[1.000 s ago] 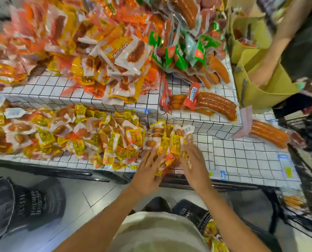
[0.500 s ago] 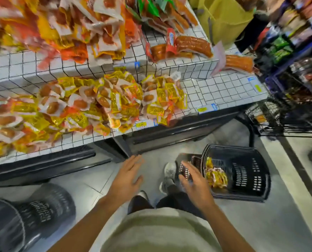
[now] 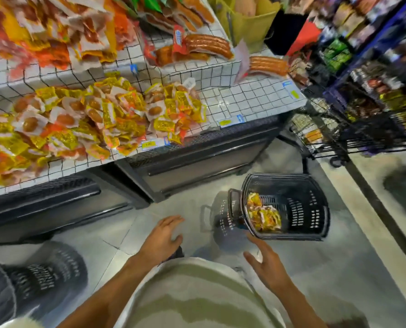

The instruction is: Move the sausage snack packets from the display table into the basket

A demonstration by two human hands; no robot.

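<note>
Two bare hands hang over the pale glossy tiled floor (image 3: 339,268), both empty: left hand (image 3: 161,240) with fingers straight and spread, right hand (image 3: 266,263) palm in, fingers loosely fanned, nothing held. Black perforated plastic shopping basket (image 3: 301,209), rounded-rectangle shape, slotted walls, sits on the floor just ahead of the right hand; small heap of crinkly yellow-and-orange sausage snack packets (image 3: 263,215) lies against its near-left inner wall. Bigger heap of same glossy yellow foil packets with clear windows showing brown oval sausages (image 3: 107,114) covers the lower tier of the white display table with black grid lines (image 3: 249,102). Yellow and blue price tags (image 3: 149,145) on table edge, print too blurred to read. Long vacuum-packed orange-brown sausages with red label (image 3: 204,45) on upper tier, brand unreadable. Second dark slotted basket (image 3: 38,278) at lower left, motion-blurred. Olive-green fabric bag (image 3: 249,22) behind table. Wire trolley (image 3: 339,136) at right
</note>
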